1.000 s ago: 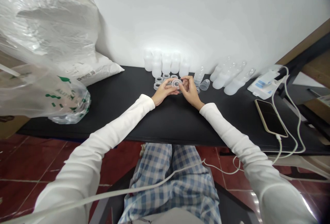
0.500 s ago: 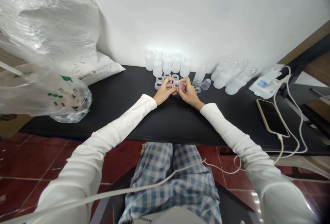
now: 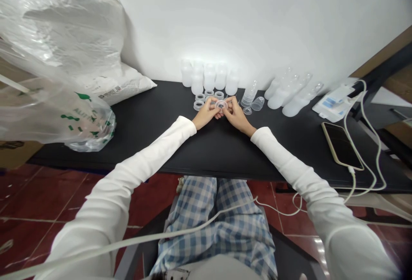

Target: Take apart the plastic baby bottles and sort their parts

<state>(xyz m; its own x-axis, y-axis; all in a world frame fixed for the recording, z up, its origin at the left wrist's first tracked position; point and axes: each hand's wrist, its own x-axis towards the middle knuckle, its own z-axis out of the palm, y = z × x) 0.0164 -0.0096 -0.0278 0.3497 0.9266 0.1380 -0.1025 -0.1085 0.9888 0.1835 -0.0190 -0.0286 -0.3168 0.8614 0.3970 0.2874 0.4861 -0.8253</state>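
Between my two hands, just above the black table (image 3: 212,155), is a clear plastic ring (image 3: 221,104). My left hand (image 3: 206,112) grips its left side with closed fingers. The fingers of my right hand (image 3: 236,115) pinch its right side. Something small and translucent shows inside the ring, too small to make out fully. Several similar rings (image 3: 198,105) lie just behind my left hand. To the right of my right hand are a stack of clear caps (image 3: 249,94), a loose clear cap (image 3: 258,104) and a small clear nipple-like piece (image 3: 247,111).
Several frosted bottles (image 3: 210,76) stand along the wall. Others with clear tops (image 3: 298,100) lean at the right. A phone (image 3: 341,146) with a white cable (image 3: 377,151) lies near a white-and-blue box (image 3: 333,103). Large plastic bags (image 3: 86,117) fill the left side.
My fingers have shifted slightly around the ring, and both thumbs now rest nearer its middle. The ring faces up more openly. The view has moved a little; other things look unmoved.
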